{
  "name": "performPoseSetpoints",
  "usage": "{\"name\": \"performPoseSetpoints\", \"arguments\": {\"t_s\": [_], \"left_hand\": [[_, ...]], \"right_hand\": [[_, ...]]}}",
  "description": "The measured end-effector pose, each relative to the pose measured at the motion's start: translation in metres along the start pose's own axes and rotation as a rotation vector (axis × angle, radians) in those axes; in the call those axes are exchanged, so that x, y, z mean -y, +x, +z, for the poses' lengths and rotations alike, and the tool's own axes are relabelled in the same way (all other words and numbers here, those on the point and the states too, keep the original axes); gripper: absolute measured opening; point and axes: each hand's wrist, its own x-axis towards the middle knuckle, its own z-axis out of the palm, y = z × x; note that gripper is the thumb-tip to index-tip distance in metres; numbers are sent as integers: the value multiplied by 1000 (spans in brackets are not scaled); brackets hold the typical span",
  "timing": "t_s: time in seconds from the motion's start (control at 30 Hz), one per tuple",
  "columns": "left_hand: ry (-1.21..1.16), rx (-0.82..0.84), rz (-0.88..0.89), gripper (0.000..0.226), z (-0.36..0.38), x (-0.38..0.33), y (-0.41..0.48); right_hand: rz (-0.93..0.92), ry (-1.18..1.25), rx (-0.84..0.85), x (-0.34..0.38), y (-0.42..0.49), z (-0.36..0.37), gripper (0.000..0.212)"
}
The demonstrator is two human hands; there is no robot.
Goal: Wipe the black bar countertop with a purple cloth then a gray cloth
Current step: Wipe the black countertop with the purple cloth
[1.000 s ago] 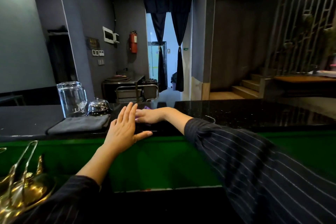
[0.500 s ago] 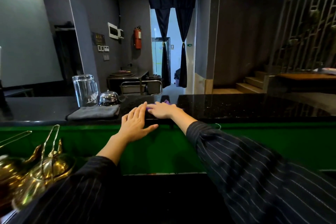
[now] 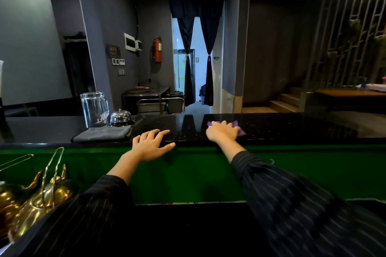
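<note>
The black bar countertop (image 3: 292, 125) runs across the middle of the view, glossy and speckled. My right hand (image 3: 221, 132) presses down on a purple cloth (image 3: 239, 129), most of it hidden under the palm. My left hand (image 3: 151, 144) rests flat on the counter's front edge with fingers spread and nothing in it. A folded gray cloth (image 3: 103, 133) lies on the counter to the left of my left hand.
An upturned glass pitcher (image 3: 94, 109) and a chrome call bell (image 3: 120, 118) stand behind the gray cloth. Brass teapots (image 3: 35, 198) with tall handles sit low at the left, below the green counter front (image 3: 188, 173).
My right hand has slid the purple cloth to the right along the counter, away from my left hand. My left hand has stayed at the front edge.
</note>
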Motion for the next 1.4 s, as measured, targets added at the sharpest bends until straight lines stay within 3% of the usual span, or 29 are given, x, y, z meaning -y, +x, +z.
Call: {"name": "performPoseSetpoints", "arguments": {"t_s": [0.2, 0.3, 0.43, 0.63, 0.8, 0.9, 0.97, 1.07, 1.1, 1.2, 1.27, 1.4], "left_hand": [[41, 271, -136, 76, -26, -33, 22], [49, 258, 1, 73, -15, -91, 23], [24, 174, 68, 74, 10, -163, 20], [-62, 99, 45, 68, 21, -171, 24], [-33, 44, -6, 66, 22, -177, 19], [-37, -10, -49, 61, 26, -189, 11], [-274, -147, -3, 45, 24, -201, -1], [-934, -313, -59, 26, 27, -217, -36], [-1189, -231, -141, 28, 28, -218, -46], [-1839, 244, -300, 58, 28, -200, -71], [-1977, 278, -297, 60, 25, -171, -81], [-1873, 216, -348, 31, 30, -113, -116]], "right_hand": [[-332, 58, -61, 14, -25, 8, 49], [-436, 39, -92, -15, -28, 6, 47], [-364, 84, -105, -81, -15, -3, 47], [-160, 133, -168, -192, 8, -14, 47], [7, 131, -429, -197, -2, 2, 39], [-3, 167, -551, -182, -19, 13, 38], [-73, 219, -601, -170, -33, 18, 36], [-187, 401, -652, -143, -61, 18, 33], [-226, 477, -671, -132, -72, 19, 33], [-392, 624, -672, -92, -112, 33, 36], [-496, 657, -533, -68, -134, 49, 43], [-697, 740, -33, -37, -165, 69, 63]]}}
